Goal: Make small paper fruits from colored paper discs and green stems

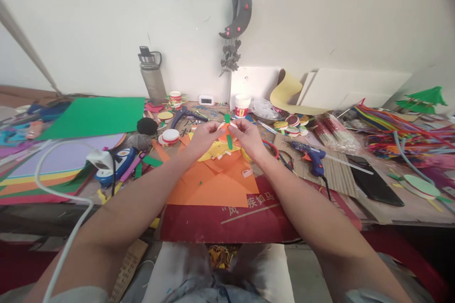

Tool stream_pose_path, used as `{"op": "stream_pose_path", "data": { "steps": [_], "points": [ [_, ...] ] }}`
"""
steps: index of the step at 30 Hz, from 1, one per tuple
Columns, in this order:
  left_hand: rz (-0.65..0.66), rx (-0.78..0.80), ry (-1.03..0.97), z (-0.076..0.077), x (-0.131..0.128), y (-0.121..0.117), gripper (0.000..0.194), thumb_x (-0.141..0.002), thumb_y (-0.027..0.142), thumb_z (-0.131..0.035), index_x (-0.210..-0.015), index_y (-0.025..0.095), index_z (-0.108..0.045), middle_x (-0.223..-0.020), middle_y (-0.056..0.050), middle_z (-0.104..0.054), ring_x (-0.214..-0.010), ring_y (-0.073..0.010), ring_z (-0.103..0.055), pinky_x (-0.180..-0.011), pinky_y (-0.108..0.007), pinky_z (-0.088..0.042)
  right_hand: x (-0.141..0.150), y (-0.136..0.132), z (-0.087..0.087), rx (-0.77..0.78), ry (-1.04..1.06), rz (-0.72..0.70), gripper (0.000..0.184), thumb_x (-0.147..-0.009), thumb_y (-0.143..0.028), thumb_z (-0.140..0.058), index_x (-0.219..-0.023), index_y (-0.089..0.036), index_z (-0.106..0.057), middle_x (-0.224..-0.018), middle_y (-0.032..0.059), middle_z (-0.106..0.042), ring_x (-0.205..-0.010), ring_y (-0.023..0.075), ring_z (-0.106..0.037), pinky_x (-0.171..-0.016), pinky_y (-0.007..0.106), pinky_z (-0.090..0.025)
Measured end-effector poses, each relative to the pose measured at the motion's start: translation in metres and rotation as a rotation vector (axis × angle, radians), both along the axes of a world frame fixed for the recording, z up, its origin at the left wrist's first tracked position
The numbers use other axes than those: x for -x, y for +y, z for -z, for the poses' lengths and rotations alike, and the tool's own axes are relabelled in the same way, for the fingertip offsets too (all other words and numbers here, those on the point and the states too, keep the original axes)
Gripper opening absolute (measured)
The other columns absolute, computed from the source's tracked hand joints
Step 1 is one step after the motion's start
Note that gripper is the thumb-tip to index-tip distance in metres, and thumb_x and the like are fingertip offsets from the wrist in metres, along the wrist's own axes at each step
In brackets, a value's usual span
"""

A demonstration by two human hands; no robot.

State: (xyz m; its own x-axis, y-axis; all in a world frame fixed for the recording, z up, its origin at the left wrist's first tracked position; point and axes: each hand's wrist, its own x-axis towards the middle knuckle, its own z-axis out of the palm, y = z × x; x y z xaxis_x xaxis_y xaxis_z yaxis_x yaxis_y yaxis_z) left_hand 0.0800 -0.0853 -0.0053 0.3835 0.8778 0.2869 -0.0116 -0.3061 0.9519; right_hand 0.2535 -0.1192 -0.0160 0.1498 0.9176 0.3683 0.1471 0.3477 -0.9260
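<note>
My left hand [203, 138] and my right hand [249, 136] meet over the middle of the cluttered table, fingers pinched on a small orange paper piece [225, 133] with green strips and a white edge. Both hands hold it together just above a sheet of orange paper [216, 184] and some yellow paper scraps [213, 151]. The orange sheet lies on a dark red board [227, 222] with white printed characters.
A blue glue gun [313, 156] lies to the right on corrugated cardboard, near red scissors [273, 147]. Coloured paper sheets [92, 116] lie left, with a white cable [67, 189]. Pipe cleaners [401, 128] are piled right. A grey bottle [152, 75] and a paper cup [242, 105] stand at the wall.
</note>
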Motion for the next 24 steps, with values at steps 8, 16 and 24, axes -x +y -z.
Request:
{"op": "stream_pose_path", "data": {
  "steps": [8,16,24],
  "points": [
    [-0.014,-0.035,-0.073,0.003,-0.006,-0.003,0.044,-0.071,0.057,-0.088,-0.083,0.018,-0.071,-0.081,0.001,-0.066,-0.078,-0.0138,-0.056,-0.077,-0.028,-0.045,0.004,-0.005,0.001,-0.046,-0.060,0.065,0.032,-0.076,-0.055,-0.070,-0.085,-0.025,-0.065,-0.080,-0.0002,-0.065,-0.074,0.0175,-0.056,-0.072,0.034,-0.048],
    [-0.040,-0.052,-0.083,0.006,-0.006,-0.001,0.044,-0.073,0.057,-0.089,-0.082,0.018,-0.071,-0.082,0.001,-0.067,-0.079,-0.0142,-0.057,-0.079,-0.029,-0.045,0.006,-0.006,0.002,-0.054,-0.050,0.056,0.028,-0.080,-0.050,-0.072,-0.088,-0.024,-0.065,-0.082,0.0005,-0.067,-0.077,0.0185,-0.059,-0.075,0.034,-0.051],
    [0.001,0.027,-0.157,-0.001,-0.006,-0.004,0.047,-0.065,0.052,-0.096,-0.087,0.017,-0.072,-0.086,0.000,-0.072,-0.082,-0.0136,-0.062,-0.079,-0.027,-0.050,0.002,0.000,0.009,-0.033,-0.047,0.054,0.035,-0.078,-0.058,-0.071,-0.087,-0.025,-0.064,-0.079,-0.0017,-0.061,-0.076,0.0177,-0.054,-0.070,0.032,-0.045]
  ]
}}
